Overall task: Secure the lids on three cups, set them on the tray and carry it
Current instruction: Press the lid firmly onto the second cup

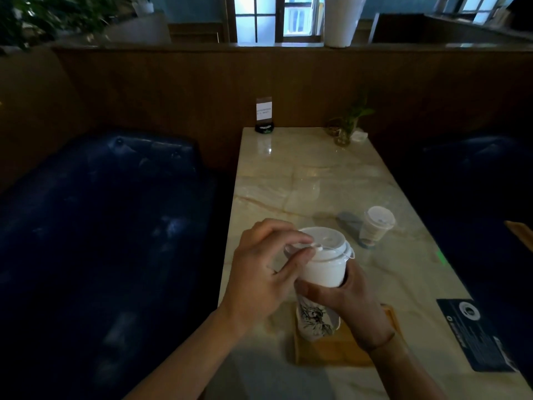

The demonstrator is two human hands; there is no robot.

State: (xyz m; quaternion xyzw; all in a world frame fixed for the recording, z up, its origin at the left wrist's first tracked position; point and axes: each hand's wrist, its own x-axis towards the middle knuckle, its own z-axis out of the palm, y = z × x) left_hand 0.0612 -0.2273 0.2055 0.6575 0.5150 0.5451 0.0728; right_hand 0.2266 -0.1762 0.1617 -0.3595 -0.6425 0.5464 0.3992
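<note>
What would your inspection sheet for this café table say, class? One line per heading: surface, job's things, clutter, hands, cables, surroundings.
Surface: pale marble table, glossy.
Job's things: white cup held above the wooden tray; its lid on top. Second lidded cup stands farther right on the table. Third cup not seen.
Clutter: dark card, sign stand, small plant.
Hands: left hand fingers on the lid; right hand grips the cup.
Cables: nothing seen.
Surroundings: blue sofa, wood panelling, windows.
</note>
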